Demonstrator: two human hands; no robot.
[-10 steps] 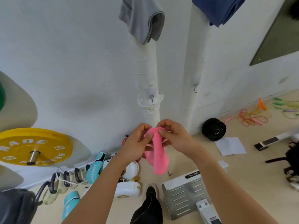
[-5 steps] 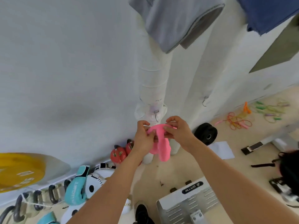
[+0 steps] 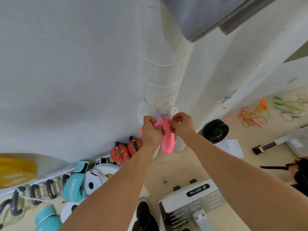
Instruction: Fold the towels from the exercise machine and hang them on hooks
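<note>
Two bare forearms reach up and away from the camera, meeting at a white wrapped pipe on the wall. Nearest the viewer, below the arms, a black shoe stands on the floor just left of a white machine base with a dark label. Down to the left of the left forearm lie a teal boxing glove, white gloves and a row of dark kettlebell handles, with a yellow weight plate beyond them against the wall. Two red kettlebells sit below the left hand.

The left hand and right hand are close together, fingers curled, each pinching the upper part of a pink towel. The towel is bunched into a narrow band whose top arches between the two hands, right in front of a small hook on the pipe; its lower end hangs free beneath the hands. Whether the towel touches the hook cannot be told.

To the right of the right hand, a black weight plate leans by a second pipe bearing another hook, with a sheet of paper and coloured skipping ropes farther off on the floor. High above the hands hangs a grey towel.
</note>
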